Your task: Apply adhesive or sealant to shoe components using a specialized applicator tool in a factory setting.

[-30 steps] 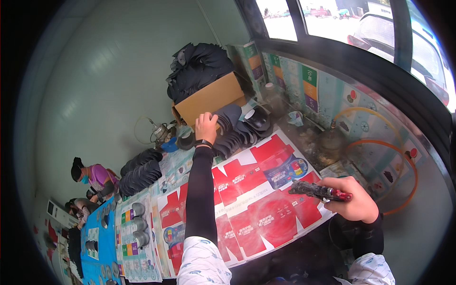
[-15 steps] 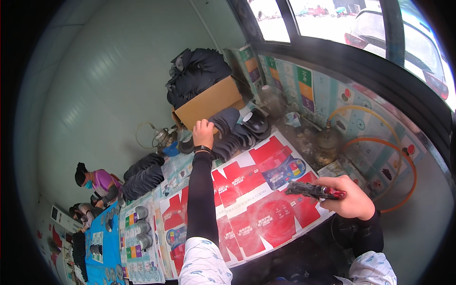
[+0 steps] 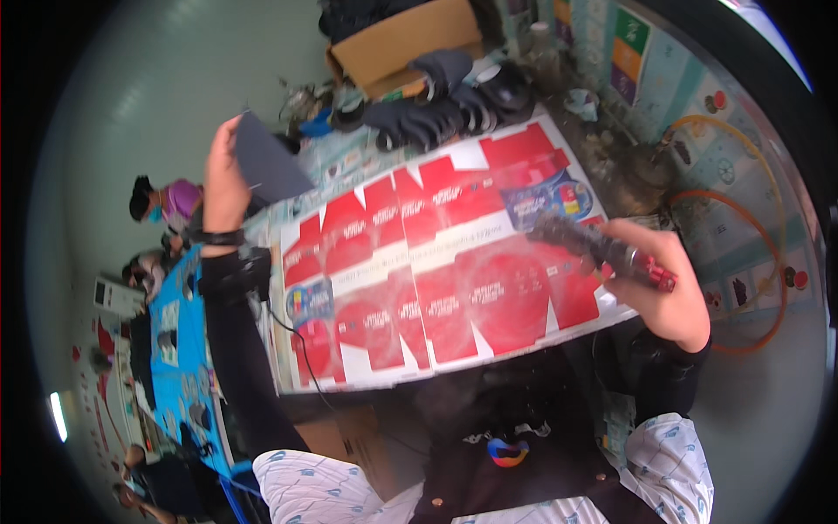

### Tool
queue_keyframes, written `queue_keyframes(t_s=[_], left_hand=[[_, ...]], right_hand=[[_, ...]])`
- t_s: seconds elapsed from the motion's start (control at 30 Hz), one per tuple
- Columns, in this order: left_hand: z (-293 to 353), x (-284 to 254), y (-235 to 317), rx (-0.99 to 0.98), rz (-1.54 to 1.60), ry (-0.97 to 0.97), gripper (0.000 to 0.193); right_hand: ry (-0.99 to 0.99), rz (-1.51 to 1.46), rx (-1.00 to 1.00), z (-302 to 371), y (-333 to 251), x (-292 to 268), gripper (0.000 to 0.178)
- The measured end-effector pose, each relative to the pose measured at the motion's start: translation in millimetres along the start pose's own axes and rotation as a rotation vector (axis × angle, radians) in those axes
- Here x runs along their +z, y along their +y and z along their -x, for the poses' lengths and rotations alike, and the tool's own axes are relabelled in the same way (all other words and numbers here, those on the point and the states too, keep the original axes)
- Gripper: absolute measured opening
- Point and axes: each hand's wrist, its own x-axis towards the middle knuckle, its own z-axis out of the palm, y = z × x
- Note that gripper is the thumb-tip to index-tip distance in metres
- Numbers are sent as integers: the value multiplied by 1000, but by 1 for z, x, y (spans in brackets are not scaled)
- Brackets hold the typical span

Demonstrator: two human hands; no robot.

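My left hand (image 3: 229, 179) is raised at the left, its fingers pinching a dark grey flat fabric piece (image 3: 272, 162) with a pointed corner. It looks like a shoe upper, held upright off the table. Wrapped round a spray gun (image 3: 602, 249) is my right hand (image 3: 659, 284). The gun has a dark, residue-caked front and a red rear end, and it hovers over the right side of the red printed cardboard sheet (image 3: 393, 249). Similar dark grey pieces (image 3: 419, 122) lie overlapped in a row along the table's far edge.
A cardboard box (image 3: 406, 44) heaped with dark pieces stands at the back. Orange hose (image 3: 777, 262) and yellow hose (image 3: 742, 127) loop at the right near a grimy pot (image 3: 642, 175). Co-workers sit at a blue table (image 3: 179, 341) on the left, one in a purple top (image 3: 182, 196).
My left hand has come from the stack left and nearer, now holding a grey fabric piece. My view has tilted down. The spray gun stays in my right hand over the sheet.
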Motion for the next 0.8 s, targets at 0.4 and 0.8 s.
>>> queue_keyframes(t_s=[0.4, 0.8], left_hand=[[271, 19, 9, -574, -622, -251, 34], [303, 103, -17, -610, -594, 107, 55]], right_hand=[[-118, -92, 14, -19, -6, 64, 44], [-392, 121, -39, -48, -34, 174, 31]])
